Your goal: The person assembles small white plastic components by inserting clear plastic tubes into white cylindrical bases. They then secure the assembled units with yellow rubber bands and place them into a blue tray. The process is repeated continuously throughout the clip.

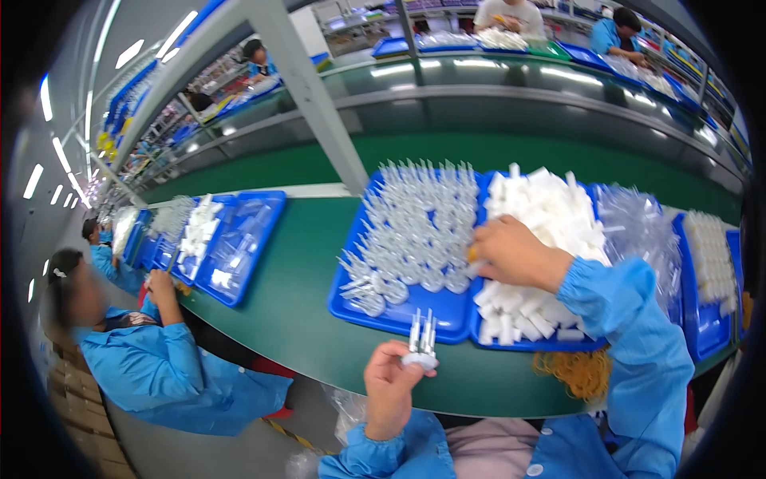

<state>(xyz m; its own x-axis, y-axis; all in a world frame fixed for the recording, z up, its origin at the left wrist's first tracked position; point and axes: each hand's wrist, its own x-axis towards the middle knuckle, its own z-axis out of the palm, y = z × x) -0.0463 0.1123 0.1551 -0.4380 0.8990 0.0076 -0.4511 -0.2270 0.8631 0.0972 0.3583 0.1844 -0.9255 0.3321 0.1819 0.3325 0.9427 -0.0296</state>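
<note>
My left hand (388,389) pinches a clear disc-based part with upright metal prongs (420,358) above the table's near edge. My right hand (517,251) is closed over the border between two blue trays, its fingers curled downward; a yellowish-orange bit shows at the fingertips, and what they grip, if anything, is hidden. Left of that hand, a blue tray (415,317) bears many similar pronged parts (419,219) standing in rows. Under and around the hand, white tube-like pieces (550,207) are heaped in the neighbouring tray.
Further right are a tray of clear plastic pieces (634,227) and a blue tray with cream parts (710,259). Orange rubber bands (576,374) lie by the green table's (307,263) near edge. A co-worker in blue (159,359) sits left, beside more trays. A grey post (315,104) rises behind.
</note>
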